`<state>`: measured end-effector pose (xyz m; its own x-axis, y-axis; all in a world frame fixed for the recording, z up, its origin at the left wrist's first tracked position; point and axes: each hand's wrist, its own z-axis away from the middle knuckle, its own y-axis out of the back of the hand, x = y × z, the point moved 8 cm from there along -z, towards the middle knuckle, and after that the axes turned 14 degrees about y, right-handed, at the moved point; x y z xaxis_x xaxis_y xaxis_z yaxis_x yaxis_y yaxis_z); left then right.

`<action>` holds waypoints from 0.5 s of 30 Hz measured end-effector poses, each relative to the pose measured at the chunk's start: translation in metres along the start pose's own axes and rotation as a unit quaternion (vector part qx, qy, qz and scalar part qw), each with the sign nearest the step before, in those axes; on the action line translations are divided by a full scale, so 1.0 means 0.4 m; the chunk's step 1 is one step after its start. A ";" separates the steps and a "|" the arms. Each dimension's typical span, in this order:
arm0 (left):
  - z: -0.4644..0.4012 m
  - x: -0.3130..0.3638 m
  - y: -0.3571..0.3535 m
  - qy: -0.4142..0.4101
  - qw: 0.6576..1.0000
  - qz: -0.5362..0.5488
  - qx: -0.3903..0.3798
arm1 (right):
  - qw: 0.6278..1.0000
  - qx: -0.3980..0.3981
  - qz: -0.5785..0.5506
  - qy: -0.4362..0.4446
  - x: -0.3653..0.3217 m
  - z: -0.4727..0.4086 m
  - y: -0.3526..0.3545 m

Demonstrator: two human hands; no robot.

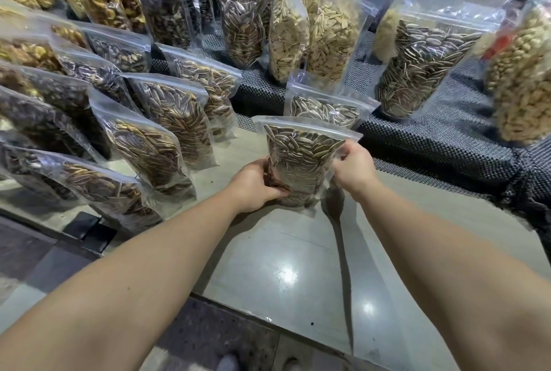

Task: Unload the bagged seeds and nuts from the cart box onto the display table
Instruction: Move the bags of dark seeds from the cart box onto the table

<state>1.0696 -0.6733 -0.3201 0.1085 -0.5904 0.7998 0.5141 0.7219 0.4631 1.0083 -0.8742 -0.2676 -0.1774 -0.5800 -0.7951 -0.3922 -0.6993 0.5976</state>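
Two hands, left hand (pixel 257 184) and right hand (pixel 353 166), grip a sunflower seed bag (pixel 302 162) upright on the grey table (pixel 277 251). Just behind it stands another seed bag (pixel 326 105); rows of bags (pixel 155 138) crowd its left, a dark mesh mat (pixel 432 144) its right.

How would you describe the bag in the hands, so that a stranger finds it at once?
Start at the grey table, near its front edge before the dark mat. There stands a clear bag of pale striped seeds, the nearest in its short row. Only this one is held, by the left hand and the right hand.
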 end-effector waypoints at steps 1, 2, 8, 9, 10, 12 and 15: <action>-0.004 0.001 -0.001 0.002 1.000 0.001 -0.002 | 1.000 0.004 0.007 0.001 0.000 -0.007 0.000; -0.009 0.000 -0.001 0.006 1.000 -0.001 -0.003 | 1.000 0.008 0.009 0.001 0.003 -0.014 -0.003; -0.035 0.007 0.004 0.019 0.999 -0.023 0.011 | 0.999 0.024 0.014 0.024 0.000 -0.036 -0.013; -0.037 0.009 0.005 0.019 0.999 -0.027 0.013 | 0.999 0.026 0.011 0.026 -0.003 -0.036 -0.011; -0.038 0.010 0.006 0.019 0.999 -0.029 0.011 | 0.999 0.029 0.006 0.026 -0.001 -0.038 -0.012; -0.038 0.010 0.005 0.022 0.999 -0.029 0.008 | 0.999 0.030 0.001 0.025 0.002 -0.039 -0.012; -0.040 0.002 0.005 0.031 0.999 -0.031 0.010 | 0.999 0.024 0.002 0.022 0.012 -0.040 -0.014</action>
<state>1.0844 -0.6780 -0.3244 0.1305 -0.6554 0.7439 0.5045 0.6898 0.5192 1.0241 -0.8795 -0.2731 -0.1387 -0.6008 -0.7872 -0.4351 -0.6771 0.5934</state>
